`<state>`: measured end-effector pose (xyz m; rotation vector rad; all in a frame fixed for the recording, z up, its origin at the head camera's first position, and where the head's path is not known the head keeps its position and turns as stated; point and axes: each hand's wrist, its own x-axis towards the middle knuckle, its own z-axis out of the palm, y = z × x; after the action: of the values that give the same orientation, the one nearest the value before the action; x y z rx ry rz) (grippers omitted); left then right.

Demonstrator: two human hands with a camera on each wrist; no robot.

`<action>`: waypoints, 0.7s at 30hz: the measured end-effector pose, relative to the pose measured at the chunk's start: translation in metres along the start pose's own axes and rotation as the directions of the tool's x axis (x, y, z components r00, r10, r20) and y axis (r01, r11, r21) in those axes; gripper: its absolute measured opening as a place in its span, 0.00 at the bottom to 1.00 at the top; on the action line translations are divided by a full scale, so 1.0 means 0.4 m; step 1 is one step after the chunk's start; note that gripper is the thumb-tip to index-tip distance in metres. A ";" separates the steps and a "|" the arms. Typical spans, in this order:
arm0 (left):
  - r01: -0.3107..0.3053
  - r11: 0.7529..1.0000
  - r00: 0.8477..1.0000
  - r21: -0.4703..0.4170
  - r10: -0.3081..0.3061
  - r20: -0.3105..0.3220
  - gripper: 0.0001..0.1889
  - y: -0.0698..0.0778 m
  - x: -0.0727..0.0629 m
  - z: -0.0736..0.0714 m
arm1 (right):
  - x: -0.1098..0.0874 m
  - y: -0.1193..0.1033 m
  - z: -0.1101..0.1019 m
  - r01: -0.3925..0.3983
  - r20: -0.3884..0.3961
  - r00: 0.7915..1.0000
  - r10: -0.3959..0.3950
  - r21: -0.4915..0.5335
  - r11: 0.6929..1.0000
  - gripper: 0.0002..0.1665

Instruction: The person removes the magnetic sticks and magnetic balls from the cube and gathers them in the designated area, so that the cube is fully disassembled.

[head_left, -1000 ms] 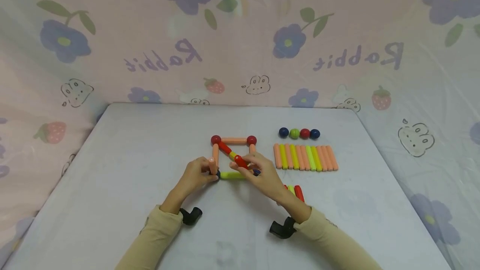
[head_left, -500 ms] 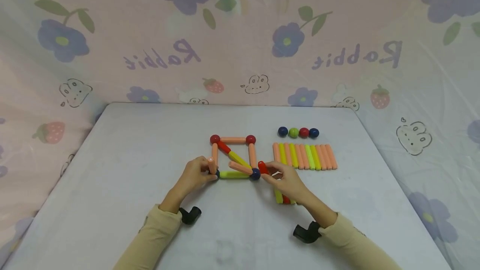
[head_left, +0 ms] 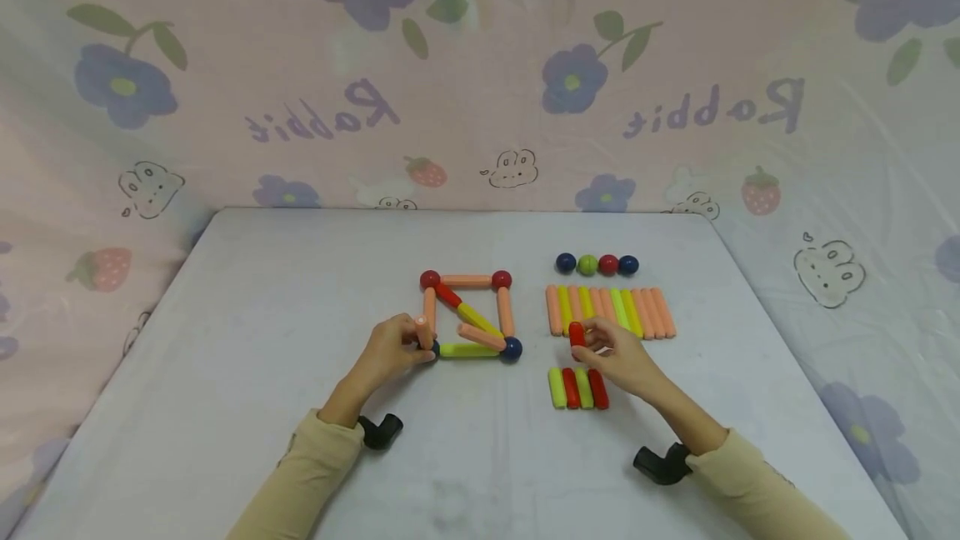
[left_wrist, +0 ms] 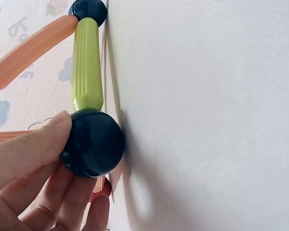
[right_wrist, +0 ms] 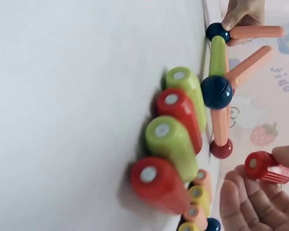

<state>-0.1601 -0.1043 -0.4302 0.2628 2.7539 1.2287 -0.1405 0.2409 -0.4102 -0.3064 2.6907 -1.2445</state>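
Observation:
My left hand [head_left: 392, 350] pinches a dark blue ball [left_wrist: 94, 144] at the near left corner of a square frame of magnetic rods and balls. A peach rod [head_left: 423, 332] rises from that ball. From it a lime rod [head_left: 468, 351] runs to another blue ball [head_left: 511, 348], which bears a second, tilted peach rod [head_left: 480, 336]. Two red balls [head_left: 430, 279] form the far corners, and a red and yellow diagonal [head_left: 480, 319] crosses the frame. To the right, my right hand [head_left: 618, 361] holds a short red magnetic rod [right_wrist: 265, 167] between thumb and fingers, above the table.
Several short red and lime rods [head_left: 578, 388] lie side by side just nearer than my right hand. Beyond it is a row of longer peach, yellow and lime rods [head_left: 609, 307], with several loose balls [head_left: 608, 264] behind. A printed curtain [head_left: 450, 107] borders the white table [head_left: 300, 273].
My right hand has carried the short red rod rightward, from over the frame to above the short rods. My left hand has stayed at the blue corner ball.

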 end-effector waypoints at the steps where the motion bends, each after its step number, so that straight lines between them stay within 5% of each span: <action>1: -0.001 1.000 1.000 0.000 0.001 0.001 0.08 0.000 0.000 0.000 | -0.002 0.006 -0.005 -0.005 0.001 1.000 0.005 -0.003 1.000 0.20; 7: -0.027 1.000 1.000 0.002 0.027 -0.006 0.09 -0.005 0.001 -0.001 | -0.014 0.036 -0.038 -0.074 0.050 0.996 0.075 -0.008 0.997 0.18; 14: -0.036 0.999 0.999 -0.001 0.036 -0.004 0.09 -0.008 0.004 0.003 | -0.033 0.087 -0.077 -0.227 0.177 0.958 0.223 0.001 0.974 0.19; 21: -0.063 0.998 0.998 0.001 0.063 0.005 0.05 -0.013 0.004 0.001 | -0.054 0.126 -0.080 -0.283 0.227 0.935 0.274 0.009 0.959 0.22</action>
<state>-0.1622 -0.1070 -0.4343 0.3552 2.7624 1.2401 -0.1331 0.3017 -0.4269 -0.0504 2.4114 -1.1072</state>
